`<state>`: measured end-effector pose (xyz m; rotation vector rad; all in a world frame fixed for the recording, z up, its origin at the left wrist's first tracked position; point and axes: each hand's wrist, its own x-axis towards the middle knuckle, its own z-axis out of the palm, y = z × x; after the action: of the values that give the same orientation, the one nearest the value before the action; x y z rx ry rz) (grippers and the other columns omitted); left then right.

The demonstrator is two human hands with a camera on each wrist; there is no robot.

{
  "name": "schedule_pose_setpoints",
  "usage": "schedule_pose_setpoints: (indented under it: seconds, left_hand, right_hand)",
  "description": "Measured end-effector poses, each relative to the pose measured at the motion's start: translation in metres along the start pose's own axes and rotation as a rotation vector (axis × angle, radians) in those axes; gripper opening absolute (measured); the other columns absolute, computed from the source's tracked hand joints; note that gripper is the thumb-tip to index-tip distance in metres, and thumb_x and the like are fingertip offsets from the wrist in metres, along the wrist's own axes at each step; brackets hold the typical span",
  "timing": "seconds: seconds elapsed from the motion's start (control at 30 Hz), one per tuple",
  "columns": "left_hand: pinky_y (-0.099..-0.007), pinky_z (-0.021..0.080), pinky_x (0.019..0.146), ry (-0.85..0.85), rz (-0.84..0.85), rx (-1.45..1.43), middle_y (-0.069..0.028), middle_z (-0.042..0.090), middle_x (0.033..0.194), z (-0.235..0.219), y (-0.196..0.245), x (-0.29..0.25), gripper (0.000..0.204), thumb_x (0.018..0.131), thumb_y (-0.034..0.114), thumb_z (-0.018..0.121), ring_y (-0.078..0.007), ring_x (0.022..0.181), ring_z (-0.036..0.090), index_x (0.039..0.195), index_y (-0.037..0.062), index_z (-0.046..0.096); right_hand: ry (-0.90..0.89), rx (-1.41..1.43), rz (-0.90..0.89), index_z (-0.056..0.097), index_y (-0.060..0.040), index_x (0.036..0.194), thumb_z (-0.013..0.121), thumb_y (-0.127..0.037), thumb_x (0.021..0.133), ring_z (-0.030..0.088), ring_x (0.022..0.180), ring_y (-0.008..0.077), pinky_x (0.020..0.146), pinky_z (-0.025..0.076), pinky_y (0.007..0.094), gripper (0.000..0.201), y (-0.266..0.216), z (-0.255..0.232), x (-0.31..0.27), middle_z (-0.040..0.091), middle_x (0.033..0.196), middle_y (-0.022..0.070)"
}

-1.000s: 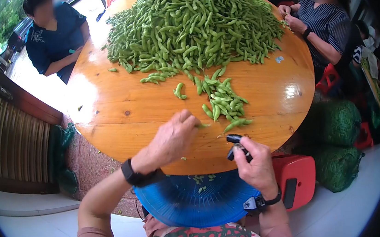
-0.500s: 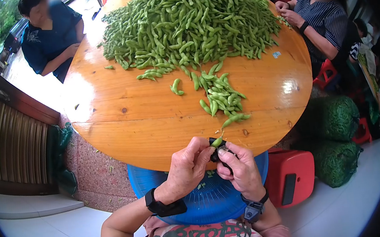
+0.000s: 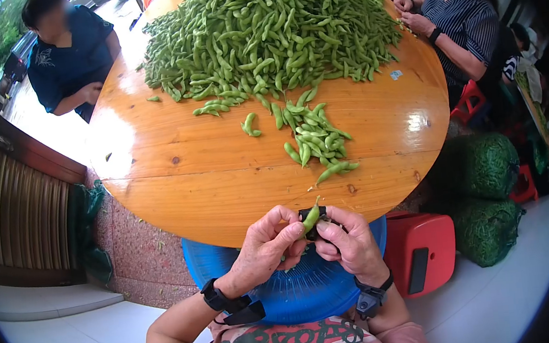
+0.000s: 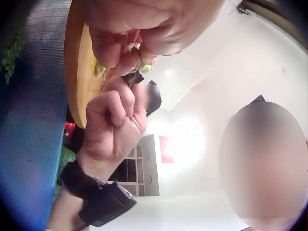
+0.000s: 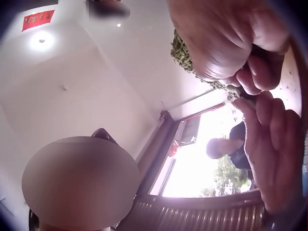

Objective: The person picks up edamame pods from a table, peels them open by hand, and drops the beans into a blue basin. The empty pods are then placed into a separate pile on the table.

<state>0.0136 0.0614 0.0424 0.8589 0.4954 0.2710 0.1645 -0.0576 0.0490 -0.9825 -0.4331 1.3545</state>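
Note:
Close to the table's near edge, my left hand [image 3: 265, 245] pinches a green edamame pod [image 3: 311, 218] between thumb and fingers. My right hand [image 3: 350, 240] curls round a small black clipper-like tool [image 3: 322, 211]. The pod stands nearly upright against this tool, its tip pointing away from me. In the left wrist view the tool's dark end [image 4: 133, 78] shows between the two hands, close below the pod [image 4: 144, 67]. Most of the tool is hidden by fingers. Several loose pods [image 3: 314, 137] lie on the table ahead of the hands, in front of a large edamame heap [image 3: 260, 39].
The round wooden table [image 3: 222, 183] reaches almost to my body. Under my hands is a blue basin [image 3: 211, 265], with a red stool [image 3: 430, 252] on its right. Green net sacks [image 3: 488, 229] stand farther right. People sit at the left [image 3: 71, 52] and right [image 3: 467, 30] of the table.
My left hand has brought a pod from the table back to the tool in my right hand. Since half a second ago the pod has turned more upright. Both hands have drawn together.

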Motion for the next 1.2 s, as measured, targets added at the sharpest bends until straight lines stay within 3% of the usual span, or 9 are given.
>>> schedule_pose_setpoints:
  seconds: [0.43, 0.53, 0.57, 0.63, 0.77, 0.87, 0.93, 1.03, 1.2]
  left_hand:
    - [-0.0224, 0.035, 0.044, 0.145, 0.501, 0.669, -0.0024, 0.055, 0.067, 0.002, -0.013, 0.001, 0.015, 0.105, 0.015, 0.055, -0.0069, 0.051, 0.047, 0.098, 0.003, 0.05]
    - [-0.0238, 0.036, 0.043, -0.017, 0.081, 0.119, -0.0033, 0.054, 0.068, -0.002, -0.004, -0.001, 0.016, 0.106, 0.019, 0.055, -0.0092, 0.05, 0.047, 0.1, 0.0053, 0.051]
    - [-0.0238, 0.036, 0.043, -0.017, 0.081, 0.119, -0.0033, 0.054, 0.068, -0.004, -0.005, -0.002, 0.016, 0.106, 0.019, 0.055, -0.0092, 0.05, 0.047, 0.1, 0.0053, 0.051]
    - [-0.0251, 0.036, 0.041, -0.19, -0.258, -0.506, -0.0039, 0.054, 0.069, -0.007, -0.008, -0.004, 0.016, 0.106, 0.023, 0.054, -0.0117, 0.048, 0.046, 0.102, 0.0078, 0.052]
    - [-0.0244, 0.04, 0.044, -0.171, -0.213, -0.413, -0.0048, 0.057, 0.074, -0.005, -0.009, -0.004, 0.016, 0.106, 0.025, 0.054, -0.0134, 0.054, 0.053, 0.103, 0.0089, 0.053]
    - [-0.0233, 0.044, 0.05, -0.115, -0.059, -0.032, -0.0071, 0.062, 0.081, -0.008, -0.008, -0.001, 0.015, 0.105, 0.022, 0.055, -0.0147, 0.062, 0.059, 0.107, 0.0077, 0.055]
    - [-0.0245, 0.051, 0.058, -0.141, -0.002, 0.098, -0.0101, 0.066, 0.089, -0.014, -0.007, -0.001, 0.014, 0.104, 0.017, 0.058, -0.0155, 0.071, 0.064, 0.108, 0.0041, 0.058]
    - [-0.0265, 0.055, 0.062, -0.132, -0.014, 0.083, -0.0111, 0.068, 0.091, -0.002, 0.007, -0.008, 0.014, 0.102, 0.012, 0.06, -0.0149, 0.074, 0.066, 0.11, 0.0006, 0.061]
    - [-0.026, 0.056, 0.062, -0.019, 0.102, 0.057, -0.007, 0.067, 0.089, -0.003, -0.002, -0.006, 0.018, 0.102, 0.012, 0.06, -0.0119, 0.075, 0.066, 0.115, 0.0005, 0.062]
  right_hand:
    - [-0.011, -0.045, 0.01, 0.059, 0.0025, 0.117, 0.053, -0.007, 0.103, 0.039, 0.06, 0.0019, 0.05, 0.03, 0.0192, 0.017, -0.001, 0.005, -0.004, 0.044, 0.074, -0.0056]
    - [0.001, -0.057, 0.008, 0.06, 0.0009, 0.115, 0.053, -0.007, 0.103, 0.039, 0.06, 0.0018, 0.05, 0.03, 0.0191, 0.015, -0.002, 0.001, -0.005, 0.045, 0.075, -0.0058]
    - [0.002, -0.057, 0.009, 0.06, 0.0009, 0.115, 0.053, -0.007, 0.103, 0.039, 0.06, 0.0018, 0.05, 0.03, 0.0191, 0.015, -0.002, -0.002, -0.004, 0.045, 0.075, -0.0058]
    - [-0.109, 0.087, 0.084, 0.061, 0.0003, 0.112, 0.053, -0.008, 0.103, 0.039, 0.059, 0.0017, 0.05, 0.03, 0.0187, 0.014, -0.003, -0.009, -0.003, 0.046, 0.076, -0.0057]
    - [-0.054, 0.045, 0.084, 0.062, -0.0007, 0.107, 0.056, -0.009, 0.102, 0.043, 0.059, 0.0023, 0.05, 0.033, 0.0193, 0.012, -0.006, -0.005, -0.005, 0.048, 0.076, -0.0051]
    - [0.054, -0.418, -0.064, 0.064, 0.0007, 0.103, 0.059, -0.009, 0.098, 0.048, 0.06, 0.0046, 0.052, 0.038, 0.0215, 0.012, -0.01, -0.001, -0.003, 0.05, 0.077, -0.0029]
    - [-0.005, -0.9, -0.457, 0.064, 0.0028, 0.098, 0.06, -0.007, 0.095, 0.053, 0.064, 0.0063, 0.054, 0.043, 0.0233, 0.011, -0.013, -0.002, 0.0, 0.052, 0.078, -0.0002]
    - [0.053, -0.996, -0.563, 0.063, 0.0047, 0.097, 0.06, -0.004, 0.094, 0.054, 0.067, 0.0068, 0.056, 0.044, 0.0238, 0.01, -0.012, -0.004, 0.003, 0.054, 0.081, 0.0019]
    - [0.161, -0.388, -0.1, 0.063, 0.0028, 0.101, 0.059, -0.006, 0.097, 0.05, 0.061, 0.0045, 0.053, 0.042, 0.0223, 0.011, -0.005, 0.003, -0.008, 0.053, 0.075, -0.0009]
